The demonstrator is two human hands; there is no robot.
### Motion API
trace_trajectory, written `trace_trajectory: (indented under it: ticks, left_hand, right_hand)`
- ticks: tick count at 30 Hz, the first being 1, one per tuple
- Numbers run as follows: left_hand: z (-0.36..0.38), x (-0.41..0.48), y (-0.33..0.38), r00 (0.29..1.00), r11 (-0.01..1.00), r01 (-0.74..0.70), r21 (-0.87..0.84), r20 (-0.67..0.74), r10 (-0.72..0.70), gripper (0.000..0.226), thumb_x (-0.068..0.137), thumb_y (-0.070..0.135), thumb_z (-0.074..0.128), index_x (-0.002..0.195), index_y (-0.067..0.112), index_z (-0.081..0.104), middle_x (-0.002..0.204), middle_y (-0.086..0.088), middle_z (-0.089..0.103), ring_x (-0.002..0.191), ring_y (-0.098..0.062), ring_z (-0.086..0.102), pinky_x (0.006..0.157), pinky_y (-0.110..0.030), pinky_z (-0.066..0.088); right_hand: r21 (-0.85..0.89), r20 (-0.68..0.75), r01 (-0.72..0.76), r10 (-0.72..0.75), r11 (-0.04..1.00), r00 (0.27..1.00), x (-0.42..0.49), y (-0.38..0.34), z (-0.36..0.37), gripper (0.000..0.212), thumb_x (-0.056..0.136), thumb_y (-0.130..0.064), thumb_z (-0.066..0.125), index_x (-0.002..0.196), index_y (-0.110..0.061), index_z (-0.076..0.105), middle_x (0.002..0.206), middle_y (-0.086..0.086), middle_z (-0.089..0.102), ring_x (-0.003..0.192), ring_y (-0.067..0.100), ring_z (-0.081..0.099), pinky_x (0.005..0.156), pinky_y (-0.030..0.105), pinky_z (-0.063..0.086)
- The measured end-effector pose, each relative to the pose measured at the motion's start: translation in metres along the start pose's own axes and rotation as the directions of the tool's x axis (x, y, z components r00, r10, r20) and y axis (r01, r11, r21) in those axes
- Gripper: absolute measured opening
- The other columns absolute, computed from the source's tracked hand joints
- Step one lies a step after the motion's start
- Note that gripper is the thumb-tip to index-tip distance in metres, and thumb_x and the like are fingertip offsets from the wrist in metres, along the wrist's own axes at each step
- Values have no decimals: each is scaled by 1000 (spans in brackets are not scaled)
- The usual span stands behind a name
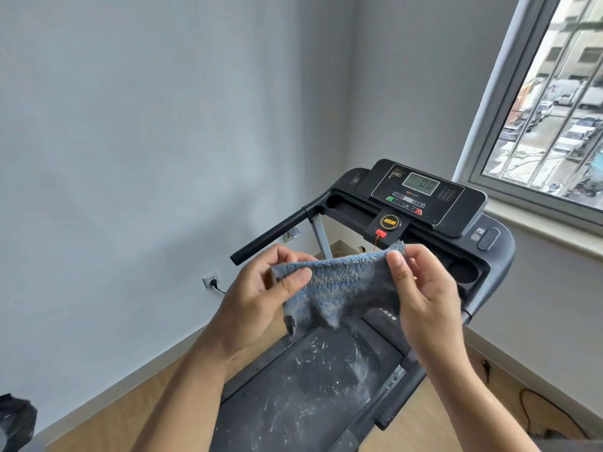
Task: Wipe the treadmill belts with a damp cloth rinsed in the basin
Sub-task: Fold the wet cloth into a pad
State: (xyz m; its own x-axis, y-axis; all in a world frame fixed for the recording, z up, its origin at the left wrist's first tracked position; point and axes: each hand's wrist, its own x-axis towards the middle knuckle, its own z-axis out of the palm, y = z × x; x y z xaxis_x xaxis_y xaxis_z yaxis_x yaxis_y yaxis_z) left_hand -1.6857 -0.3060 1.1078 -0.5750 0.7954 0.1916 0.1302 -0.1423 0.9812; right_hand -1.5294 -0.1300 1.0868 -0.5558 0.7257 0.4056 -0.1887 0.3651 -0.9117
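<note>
A grey-blue terry cloth (342,288) hangs spread between both hands, held up in front of the treadmill. My left hand (261,298) pinches its left edge between thumb and fingers. My right hand (421,288) pinches its upper right corner. Below the cloth lies the black treadmill belt (313,383), streaked with white dust and scuff marks. No basin is in view.
The treadmill console (424,194) with a lit display reading 0.0 stands ahead, a black handlebar (270,236) jutting left. A window (554,109) is at the right, a wall socket (211,281) at the left. A dark bag (14,422) sits at bottom left on the wooden floor.
</note>
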Motion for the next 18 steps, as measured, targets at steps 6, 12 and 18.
trace_trajectory:
  ticks: [6, 12, 18]
  left_hand:
    - [27, 19, -37, 956, 946, 145, -290, -205, -210, 15, 102, 9, 63, 114, 8, 55, 100, -12, 71, 99, -23, 68, 84, -32, 58]
    - [28, 20, -58, 952, 969, 205, -135, -203, -230, 10, 105, 12, 62, 111, 19, 63, 101, -5, 77, 101, -22, 74, 86, -40, 60]
    - [48, 23, -76, 905, 951, 304, 61, -331, -268, 10, 107, 29, 59, 102, 36, 63, 101, -4, 71, 98, -27, 71, 73, -40, 61]
  right_hand:
    - [-252, -14, -46, 44, 967, 999, 25, 29, 16, 18, 110, -35, 50, 96, -23, 54, 73, -5, 61, 64, 16, 51, 62, 42, 44]
    - [-329, -3, -112, 118, 938, 993, 36, 59, 2, 14, 104, -39, 62, 103, -33, 49, 98, -7, 76, 85, 11, 70, 67, 39, 57]
    - [-517, 98, 160, -128, 841, 987, 28, 45, 7, 20, 100, -32, 69, 112, -26, 54, 94, -13, 67, 73, 5, 62, 62, 30, 49]
